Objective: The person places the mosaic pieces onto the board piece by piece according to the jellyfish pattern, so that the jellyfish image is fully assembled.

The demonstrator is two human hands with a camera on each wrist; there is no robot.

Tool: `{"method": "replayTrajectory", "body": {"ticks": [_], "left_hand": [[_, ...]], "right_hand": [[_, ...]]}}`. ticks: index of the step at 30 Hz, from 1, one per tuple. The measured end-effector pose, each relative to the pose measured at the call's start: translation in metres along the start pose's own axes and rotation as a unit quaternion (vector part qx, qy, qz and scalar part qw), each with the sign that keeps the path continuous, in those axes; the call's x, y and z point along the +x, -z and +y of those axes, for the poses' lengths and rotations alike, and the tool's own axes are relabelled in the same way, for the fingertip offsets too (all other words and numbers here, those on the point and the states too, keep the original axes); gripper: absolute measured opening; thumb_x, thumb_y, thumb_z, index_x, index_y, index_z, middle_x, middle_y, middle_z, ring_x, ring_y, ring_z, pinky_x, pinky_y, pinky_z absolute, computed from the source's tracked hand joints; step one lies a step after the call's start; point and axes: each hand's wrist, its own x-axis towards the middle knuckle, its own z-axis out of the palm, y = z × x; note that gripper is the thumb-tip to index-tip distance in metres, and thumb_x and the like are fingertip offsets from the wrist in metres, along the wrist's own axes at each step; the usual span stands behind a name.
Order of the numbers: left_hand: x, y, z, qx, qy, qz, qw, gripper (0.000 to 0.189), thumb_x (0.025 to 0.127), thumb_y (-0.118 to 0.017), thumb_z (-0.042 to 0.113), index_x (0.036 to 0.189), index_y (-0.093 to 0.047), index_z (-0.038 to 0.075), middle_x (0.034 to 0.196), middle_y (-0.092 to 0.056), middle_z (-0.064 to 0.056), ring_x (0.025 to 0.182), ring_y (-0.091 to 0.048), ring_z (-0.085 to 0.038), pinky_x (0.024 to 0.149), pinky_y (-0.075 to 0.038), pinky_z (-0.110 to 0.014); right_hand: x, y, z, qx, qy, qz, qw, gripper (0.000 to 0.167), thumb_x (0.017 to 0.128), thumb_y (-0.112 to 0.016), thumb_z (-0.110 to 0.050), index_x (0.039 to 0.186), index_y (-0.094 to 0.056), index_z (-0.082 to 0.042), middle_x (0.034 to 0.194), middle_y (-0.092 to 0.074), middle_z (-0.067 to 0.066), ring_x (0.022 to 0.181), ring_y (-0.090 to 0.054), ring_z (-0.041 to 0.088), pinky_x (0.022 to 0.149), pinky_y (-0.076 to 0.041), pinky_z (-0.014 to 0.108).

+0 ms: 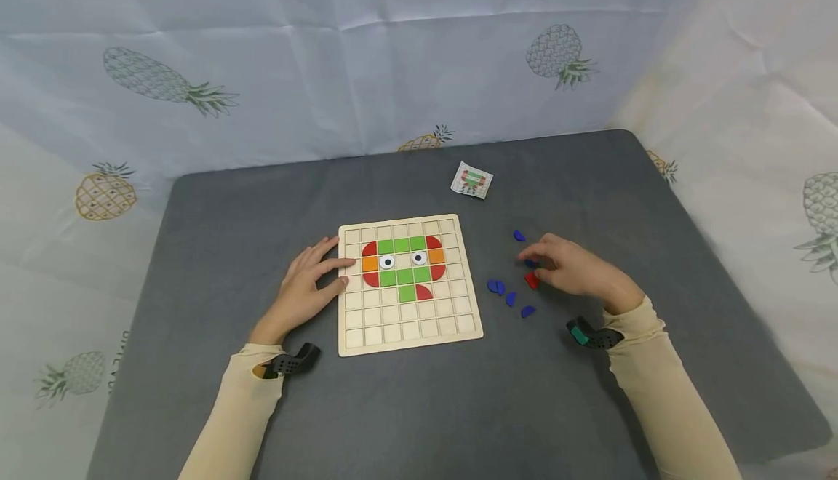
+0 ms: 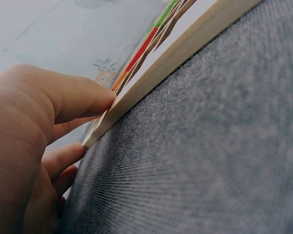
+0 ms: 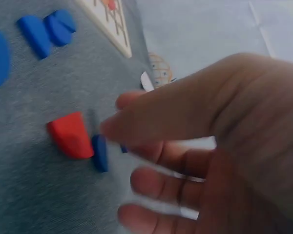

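A square wooden grid board (image 1: 373, 320) lies on the table with green, red and orange tiles and two eye tiles set in its cells. My left hand (image 1: 302, 292) rests at the board's left edge, thumb (image 2: 83, 97) and fingertips touching its rim. My right hand (image 1: 576, 269) is over the loose pieces at the right, fingers spread and slightly bent, nothing held. Beside its thumb and index fingertips lie a red quarter-round tile (image 3: 72, 135) and a blue half-round piece (image 3: 100, 153). The blue piece is partly covered by the hand in the head view.
Several more blue half-round pieces (image 1: 511, 298) lie between the board and my right hand, and another blue piece (image 1: 519, 236) lies farther back. A small picture card (image 1: 471, 180) sits behind the board. Pineapple-printed cloth (image 1: 366, 87) hangs behind the grey table (image 1: 419, 414).
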Motion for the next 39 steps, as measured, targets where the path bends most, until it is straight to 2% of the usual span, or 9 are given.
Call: {"method": "replayTrajectory", "body": {"ticks": [5,10,13,18,21,25,29,32,39], "left_hand": [[-0.001,0.0,0.001,-0.008,0.002,-0.003,1.0,0.037,0.097,-0.068,0.024,0.134,-0.068,0.021,0.167,-0.03,-0.005,0.159,-0.016,-0.03,0.128,-0.006,-0.058],[-0.001,0.0,0.0,-0.008,0.001,-0.002,1.0,0.037,0.097,-0.068,0.024,0.134,-0.068,0.021,0.168,-0.03,-0.004,0.159,-0.016,-0.03,0.128,-0.006,-0.058],[-0.001,0.0,0.0,-0.006,0.0,-0.002,1.0,0.037,0.097,-0.068,0.024,0.134,-0.067,0.021,0.167,-0.03,-0.005,0.159,-0.016,-0.03,0.128,-0.006,-0.058],[-0.001,0.001,0.0,-0.006,0.001,-0.005,1.0,0.037,0.097,-0.067,0.024,0.135,-0.067,0.021,0.168,-0.03,-0.005,0.159,-0.016,-0.03,0.128,-0.006,-0.058],[-0.001,0.001,0.0,-0.007,0.003,-0.004,1.0,0.038,0.097,-0.068,0.024,0.135,-0.067,0.021,0.168,-0.03,-0.005,0.159,-0.016,-0.03,0.128,-0.006,-0.058],[-0.001,0.001,0.0,-0.008,0.003,-0.004,1.0,0.037,0.097,-0.068,0.024,0.135,-0.067,0.022,0.168,-0.03,-0.005,0.159,-0.016,-0.03,0.128,-0.006,-0.058],[-0.001,0.001,0.0,-0.005,0.001,-0.004,1.0,0.037,0.098,-0.067,0.025,0.135,-0.067,0.022,0.168,-0.03,-0.005,0.159,-0.016,-0.03,0.128,-0.006,-0.057],[-0.001,0.001,0.001,-0.002,0.002,-0.004,1.0,0.038,0.098,-0.067,0.025,0.135,-0.067,0.022,0.168,-0.03,-0.004,0.159,-0.016,-0.029,0.129,-0.006,-0.057],[-0.001,0.0,0.001,-0.002,0.003,-0.003,1.0,0.037,0.098,-0.067,0.025,0.135,-0.067,0.023,0.168,-0.03,-0.004,0.159,-0.016,-0.029,0.129,-0.006,-0.056]], "right_hand": [[-0.006,-0.008,0.003,-0.023,-0.025,-0.022,0.9992,0.034,0.09,-0.072,-0.006,0.124,-0.07,-0.007,0.097,-0.055,0.009,0.075,-0.043,0.014,0.064,-0.038,0.026],[-0.006,-0.013,0.002,-0.04,-0.037,-0.013,0.9984,0.03,0.089,-0.076,-0.011,0.119,-0.07,-0.008,0.101,-0.06,0.009,0.086,-0.053,0.02,0.072,-0.046,0.034],[-0.004,-0.015,0.001,-0.055,-0.041,-0.005,0.9976,0.026,0.089,-0.077,-0.013,0.114,-0.071,-0.009,0.101,-0.06,0.008,0.09,-0.053,0.022,0.076,-0.046,0.037],[0.001,-0.017,-0.001,-0.063,-0.048,0.011,0.9968,0.016,0.088,-0.079,-0.017,0.097,-0.068,-0.012,0.092,-0.055,0.003,0.085,-0.046,0.02,0.073,-0.039,0.033],[0.007,-0.017,-0.003,-0.038,-0.035,0.015,0.9986,0.013,0.09,-0.077,-0.015,0.09,-0.064,-0.013,0.085,-0.056,0.001,0.077,-0.047,0.016,0.067,-0.039,0.029],[0.017,-0.014,-0.009,0.002,-0.009,0.02,0.9998,0.009,0.095,-0.07,-0.011,0.103,-0.066,-0.007,0.08,-0.058,0.0,0.069,-0.048,0.012,0.063,-0.041,0.026],[0.026,-0.009,-0.021,-0.005,0.032,0.043,0.9985,0.024,0.099,-0.064,-0.008,0.121,-0.068,0.0,0.091,-0.063,0.004,0.074,-0.051,0.012,0.067,-0.045,0.028],[0.034,-0.004,-0.032,-0.008,0.053,0.06,0.9968,0.024,0.1,-0.061,-0.006,0.122,-0.071,0.0,0.101,-0.067,0.008,0.08,-0.055,0.013,0.069,-0.049,0.029],[0.049,0.003,-0.054,0.083,0.029,0.049,0.9949,0.02,0.103,-0.057,-0.006,0.121,-0.065,-0.001,0.104,-0.071,0.016,0.078,-0.065,0.019,0.072,-0.057,0.033]]}}
